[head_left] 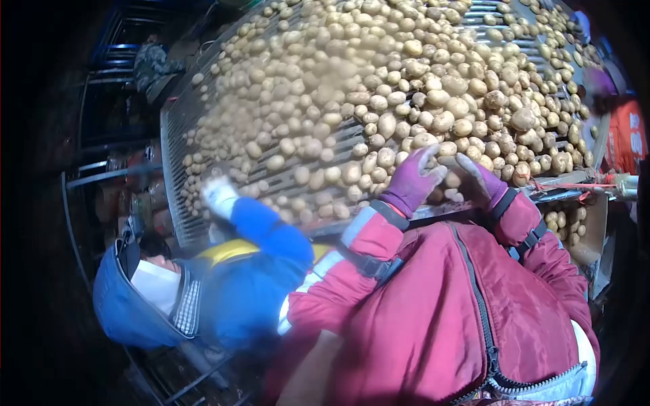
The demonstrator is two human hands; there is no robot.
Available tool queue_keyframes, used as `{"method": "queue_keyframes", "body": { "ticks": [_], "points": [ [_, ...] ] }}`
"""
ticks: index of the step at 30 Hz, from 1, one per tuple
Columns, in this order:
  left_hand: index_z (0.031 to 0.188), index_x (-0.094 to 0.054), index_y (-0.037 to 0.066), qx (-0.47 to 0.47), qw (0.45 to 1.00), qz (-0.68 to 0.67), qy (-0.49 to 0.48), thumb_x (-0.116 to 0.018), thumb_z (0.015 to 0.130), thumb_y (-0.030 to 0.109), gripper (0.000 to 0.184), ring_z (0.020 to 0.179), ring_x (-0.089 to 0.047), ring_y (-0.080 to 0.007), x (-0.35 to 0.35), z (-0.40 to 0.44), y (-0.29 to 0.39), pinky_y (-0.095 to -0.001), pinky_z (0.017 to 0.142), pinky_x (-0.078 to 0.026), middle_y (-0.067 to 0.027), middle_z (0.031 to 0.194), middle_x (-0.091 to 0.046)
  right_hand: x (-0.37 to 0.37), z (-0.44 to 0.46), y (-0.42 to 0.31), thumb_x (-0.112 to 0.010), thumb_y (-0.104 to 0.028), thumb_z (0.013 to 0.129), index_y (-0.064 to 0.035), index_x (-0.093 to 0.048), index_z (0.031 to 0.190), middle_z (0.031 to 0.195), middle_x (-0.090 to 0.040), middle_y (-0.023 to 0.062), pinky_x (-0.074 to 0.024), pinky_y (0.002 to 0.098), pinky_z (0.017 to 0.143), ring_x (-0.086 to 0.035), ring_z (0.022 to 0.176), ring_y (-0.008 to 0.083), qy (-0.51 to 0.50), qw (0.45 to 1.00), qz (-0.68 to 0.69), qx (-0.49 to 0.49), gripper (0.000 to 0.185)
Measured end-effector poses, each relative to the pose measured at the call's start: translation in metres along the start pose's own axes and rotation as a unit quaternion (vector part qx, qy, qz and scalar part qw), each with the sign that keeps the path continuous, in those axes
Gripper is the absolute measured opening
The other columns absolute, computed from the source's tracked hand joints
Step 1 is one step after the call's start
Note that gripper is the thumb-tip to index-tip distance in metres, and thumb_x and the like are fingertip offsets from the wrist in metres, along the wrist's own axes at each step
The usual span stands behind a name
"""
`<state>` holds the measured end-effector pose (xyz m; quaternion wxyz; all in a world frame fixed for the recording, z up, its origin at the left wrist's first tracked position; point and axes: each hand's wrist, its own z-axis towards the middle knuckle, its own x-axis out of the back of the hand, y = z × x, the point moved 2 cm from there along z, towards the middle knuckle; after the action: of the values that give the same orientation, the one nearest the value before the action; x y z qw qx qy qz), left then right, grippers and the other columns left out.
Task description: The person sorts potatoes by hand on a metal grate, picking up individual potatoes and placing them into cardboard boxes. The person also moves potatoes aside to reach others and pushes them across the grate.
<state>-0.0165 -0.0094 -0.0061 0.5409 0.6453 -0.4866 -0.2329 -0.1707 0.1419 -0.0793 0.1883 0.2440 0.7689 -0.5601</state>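
Observation:
My left hand point(414, 181), in a purple glove with pale fingertips, lies at the near edge of the potato heap. Its fingers are apart and rest against the potatoes. My right hand point(482, 181), gloved alike, is a little to the right with its fingers stretched out. Between the two hands are a few potatoes point(452, 180), partly covered by the gloves; neither hand has visibly closed around one. A wide layer of potatoes point(443, 122) of mixed sizes spreads out in front of both hands, over a slatted metal bed point(349, 139).
At my left, a co-worker in blue point(254, 298) reaches a white-gloved hand point(220, 196) over the potatoes. Another person point(154, 64) is at the far left. Beside my right arm are a wooden box of potatoes point(589, 233), pipe ends point(623, 186) and a red sack point(626, 135).

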Motion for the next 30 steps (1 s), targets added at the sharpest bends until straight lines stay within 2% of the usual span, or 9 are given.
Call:
{"method": "queue_keyframes", "body": {
  "ticks": [1, 4, 6, 11, 13, 16, 19, 24, 30],
  "points": [
    [0.138, -0.054, 0.002, -0.028, 0.998, -0.005, 0.052, -0.070, 0.090, 0.019, 0.054, 0.125, -0.054, -0.0268, 0.001, -0.003, -0.011, -0.0352, 0.105, -0.044, -0.0170, 0.135, -0.056, -0.001, -0.004, -0.012, -0.080, -0.033, 0.075, -0.0107, -0.045, 0.136, 0.116, -0.062, 0.0159, -0.0529, 0.0448, 0.087, -0.064, 0.101, 0.0356, -0.013, 0.953, -0.260, 0.155, 0.074],
    [0.131, -0.057, -0.002, -0.054, 0.976, 0.129, 0.167, -0.066, 0.091, 0.017, 0.045, 0.123, -0.056, -0.0295, 0.050, -0.026, -0.041, -0.0380, 0.105, -0.045, -0.0188, 0.132, -0.058, -0.025, -0.004, -0.015, -0.086, -0.021, 0.066, -0.0072, -0.053, 0.129, 0.115, -0.062, 0.0183, -0.0527, 0.0422, 0.085, -0.063, 0.100, 0.0369, -0.029, 0.929, -0.352, 0.110, 0.073],
    [0.126, -0.061, 0.000, -0.046, 0.938, 0.243, 0.245, -0.067, 0.089, 0.021, 0.043, 0.117, -0.059, -0.0360, 0.088, -0.037, -0.068, -0.0423, 0.104, -0.046, -0.0218, 0.124, -0.062, -0.021, -0.001, -0.016, -0.080, -0.022, 0.074, -0.0052, -0.056, 0.126, 0.112, -0.063, 0.0179, -0.0530, 0.0390, 0.083, -0.064, 0.097, 0.0333, -0.008, 0.931, -0.347, 0.108, 0.059],
    [0.123, -0.064, 0.006, -0.050, 0.886, 0.396, 0.238, -0.067, 0.085, 0.021, 0.041, 0.114, -0.058, -0.0379, 0.114, -0.052, -0.116, -0.0449, 0.099, -0.047, -0.0171, 0.124, -0.063, -0.016, 0.005, 0.004, -0.059, -0.024, 0.094, -0.0009, -0.062, 0.118, 0.089, -0.064, 0.0064, -0.0546, 0.0317, 0.067, -0.064, 0.076, 0.0163, 0.003, 0.999, 0.040, 0.021, 0.034],
    [0.122, -0.064, 0.007, 0.004, 0.889, 0.412, 0.201, -0.067, 0.085, 0.023, 0.040, 0.114, -0.058, -0.0365, 0.118, -0.045, -0.110, -0.0453, 0.098, -0.047, -0.0150, 0.124, -0.064, -0.001, 0.002, 0.007, -0.066, -0.023, 0.085, -0.0032, -0.063, 0.118, 0.092, -0.066, 0.0086, -0.0549, 0.0358, 0.070, -0.065, 0.078, 0.0215, 0.030, 0.999, -0.011, -0.008, 0.038],
    [0.123, -0.064, 0.009, -0.075, 0.875, 0.415, 0.238, -0.068, 0.085, 0.024, 0.041, 0.112, -0.060, -0.0351, 0.108, -0.020, -0.081, -0.0455, 0.097, -0.048, -0.0142, 0.124, -0.063, 0.004, -0.002, -0.009, -0.075, -0.022, 0.069, -0.0070, -0.064, 0.115, 0.096, -0.067, 0.0120, -0.0540, 0.0406, 0.074, -0.066, 0.083, 0.0306, 0.065, 0.935, -0.345, 0.052, 0.050],
    [0.126, -0.063, 0.005, -0.082, 0.874, 0.412, 0.244, -0.070, 0.084, 0.023, 0.046, 0.120, -0.056, -0.0373, 0.102, 0.011, -0.057, -0.0459, 0.105, -0.044, -0.0183, 0.129, -0.062, -0.013, -0.011, -0.044, -0.071, -0.015, 0.078, -0.0065, -0.067, 0.107, 0.080, -0.062, 0.0059, -0.0509, 0.0319, 0.062, -0.063, 0.069, 0.0187, 0.079, 0.840, -0.500, 0.193, 0.030],
    [0.129, -0.062, 0.004, -0.099, 0.868, 0.398, 0.281, -0.069, 0.084, 0.020, 0.048, 0.122, -0.057, -0.0364, 0.127, 0.061, -0.090, -0.0449, 0.107, -0.044, -0.0226, 0.130, -0.061, -0.008, -0.016, -0.055, -0.072, -0.020, 0.076, -0.0103, -0.069, 0.104, 0.080, -0.063, 0.0069, -0.0502, 0.0357, 0.061, -0.065, 0.070, 0.0213, 0.121, 0.868, -0.471, 0.096, 0.029],
    [0.130, -0.059, 0.009, -0.097, 0.835, 0.500, 0.211, -0.063, 0.091, 0.026, 0.043, 0.118, -0.056, -0.0347, 0.167, 0.097, -0.100, -0.0457, 0.099, -0.046, -0.0147, 0.126, -0.060, 0.016, -0.002, -0.023, -0.054, -0.018, 0.093, -0.0139, -0.072, 0.099, 0.068, -0.066, 0.0034, -0.0482, 0.0311, 0.051, -0.063, 0.058, 0.0174, 0.133, 0.875, -0.460, 0.074, 0.020]
  ]
}}
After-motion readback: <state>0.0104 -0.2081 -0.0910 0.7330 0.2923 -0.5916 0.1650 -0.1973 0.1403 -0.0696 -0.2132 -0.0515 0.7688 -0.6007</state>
